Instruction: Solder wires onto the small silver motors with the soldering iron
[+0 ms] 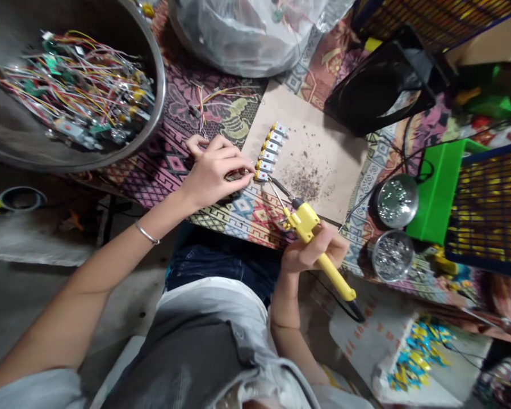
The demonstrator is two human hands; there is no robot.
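While the right hand [309,254] grips the yellow soldering tool [307,220], its metal tip sits at the lowest grey unit [262,176] of a slanting row, centre of frame. The left hand [216,170] meets that unit's yellow end (I cannot tell whether it pinches). Beneath lies a brown board [344,170]; upper left, a metal bowl [161,85] contains wired parts [89,85].

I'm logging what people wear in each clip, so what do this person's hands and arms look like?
The left hand and right hand are ungloved. A thin, silver-coloured bangle circles the left wrist; none shows on the right. Both forearms are bare, with greyish sleeves higher up.
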